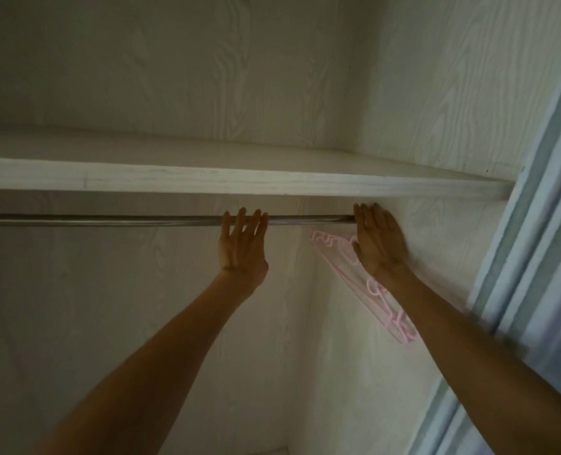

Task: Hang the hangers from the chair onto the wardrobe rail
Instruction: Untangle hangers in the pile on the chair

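A metal wardrobe rail (108, 221) runs left to right under a pale wooden shelf. Pink plastic hangers (344, 257) hang near the rail's right end, slanting down to the right behind my right arm; their hooks are hidden by my right hand. My left hand (241, 246) reaches up with straight, spread fingers, its fingertips at the rail. My right hand (379, 239) is raised with straight fingers at the rail's right end, in front of the hangers. Neither hand grips anything that I can see.
The shelf (239, 180) lies just above the rail. The wardrobe's right side wall (436, 231) stands close behind my right hand. A pale blue door frame (528, 257) runs down the right edge. The chair is out of view.
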`<state>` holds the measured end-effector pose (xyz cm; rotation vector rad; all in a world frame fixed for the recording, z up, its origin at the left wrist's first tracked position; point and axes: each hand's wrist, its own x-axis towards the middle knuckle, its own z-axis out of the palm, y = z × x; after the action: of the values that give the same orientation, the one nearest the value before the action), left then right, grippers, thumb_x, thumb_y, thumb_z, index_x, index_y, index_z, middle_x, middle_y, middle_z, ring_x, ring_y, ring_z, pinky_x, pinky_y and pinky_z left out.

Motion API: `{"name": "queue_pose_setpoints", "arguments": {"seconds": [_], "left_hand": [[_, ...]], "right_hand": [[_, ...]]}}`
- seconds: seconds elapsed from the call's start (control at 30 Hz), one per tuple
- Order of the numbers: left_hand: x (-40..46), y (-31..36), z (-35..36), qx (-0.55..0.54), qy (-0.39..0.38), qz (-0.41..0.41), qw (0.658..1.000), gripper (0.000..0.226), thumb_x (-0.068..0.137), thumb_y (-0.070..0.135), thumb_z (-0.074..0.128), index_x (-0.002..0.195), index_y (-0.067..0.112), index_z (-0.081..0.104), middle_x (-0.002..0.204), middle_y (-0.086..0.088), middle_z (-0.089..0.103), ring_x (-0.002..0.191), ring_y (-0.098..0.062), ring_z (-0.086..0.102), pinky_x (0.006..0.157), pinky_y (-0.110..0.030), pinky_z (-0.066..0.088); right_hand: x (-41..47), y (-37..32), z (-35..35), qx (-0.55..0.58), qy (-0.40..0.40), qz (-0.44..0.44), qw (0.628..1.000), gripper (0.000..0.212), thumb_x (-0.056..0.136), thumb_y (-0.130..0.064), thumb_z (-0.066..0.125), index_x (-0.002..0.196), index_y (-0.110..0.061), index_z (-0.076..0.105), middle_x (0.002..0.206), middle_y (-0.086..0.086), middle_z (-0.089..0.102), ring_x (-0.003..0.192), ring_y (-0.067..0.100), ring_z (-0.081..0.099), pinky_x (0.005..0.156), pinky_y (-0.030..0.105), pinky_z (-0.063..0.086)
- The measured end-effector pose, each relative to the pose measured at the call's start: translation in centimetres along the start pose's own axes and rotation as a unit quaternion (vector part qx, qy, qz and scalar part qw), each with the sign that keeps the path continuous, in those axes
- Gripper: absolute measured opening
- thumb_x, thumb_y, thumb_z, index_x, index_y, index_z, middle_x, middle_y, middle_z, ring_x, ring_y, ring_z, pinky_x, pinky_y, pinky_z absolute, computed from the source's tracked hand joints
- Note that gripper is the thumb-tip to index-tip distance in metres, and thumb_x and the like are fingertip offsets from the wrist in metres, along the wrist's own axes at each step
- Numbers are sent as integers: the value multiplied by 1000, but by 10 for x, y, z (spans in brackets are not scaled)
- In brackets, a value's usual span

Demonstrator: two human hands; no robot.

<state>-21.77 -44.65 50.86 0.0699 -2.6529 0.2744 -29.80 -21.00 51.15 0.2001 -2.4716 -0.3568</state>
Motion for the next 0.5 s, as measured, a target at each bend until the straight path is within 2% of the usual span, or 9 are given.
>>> {"name": "queue_pose_setpoints", "arguments": {"seconds": [0.07, 0.13, 0.2, 0.27, 0.37, 0.5], "left_hand": [[-11, 4, -4, -31, 4, -14, 999, 75, 94, 30, 42, 150, 19, -8, 159, 1, -6, 147, -22, -6, 118, -45, -4], [-28, 10, -7, -73, 5, -10, 997, 73, 93, 30, 45, 150, 21, 1, 159, 1, 4, 147, -21, 3, 119, -43, 2], [-47, 15, -7, -114, 5, 0, 993, 65, 92, 29, 47, 149, 21, 17, 154, 0, 25, 142, -21, 23, 116, -40, 17], [-67, 16, -8, -164, -12, 7, 986, 54, 90, 25, 49, 143, 21, 34, 138, -1, 49, 125, -21, 47, 105, -36, 34], [-101, 20, -6, -227, -72, 30, 971, 40, 92, 26, 47, 132, 23, 50, 125, 2, 61, 112, -19, 58, 94, -32, 43], [-154, 37, 9, -256, -136, 94, 952, 34, 91, 31, 47, 123, 25, 56, 121, 2, 64, 111, -20, 59, 94, -34, 45]], "right_hand": [[-13, -9, -11, 30, 15, -11, 999, 61, 91, -24, 54, 143, -5, 29, 149, 14, 33, 140, 32, 26, 114, 40, 21], [-33, -19, -25, 69, 19, -32, 997, 45, 89, -20, 56, 131, -9, 46, 140, 10, 42, 130, 29, 38, 104, 38, 34], [-59, -31, -37, 119, 2, -46, 992, 36, 89, -17, 55, 125, -13, 53, 133, 8, 49, 118, 27, 49, 91, 38, 44], [-88, -39, -47, 182, -46, -29, 982, 32, 91, -19, 54, 122, -18, 57, 128, 6, 54, 111, 25, 56, 85, 37, 50], [-140, -49, -55, 233, -127, -14, 964, 26, 91, -23, 56, 116, -21, 62, 124, 2, 59, 105, 20, 61, 82, 32, 51], [-219, -55, -66, 230, -216, 29, 948, 20, 92, -26, 55, 109, -24, 64, 117, -4, 61, 100, 17, 62, 75, 22, 39]]}}
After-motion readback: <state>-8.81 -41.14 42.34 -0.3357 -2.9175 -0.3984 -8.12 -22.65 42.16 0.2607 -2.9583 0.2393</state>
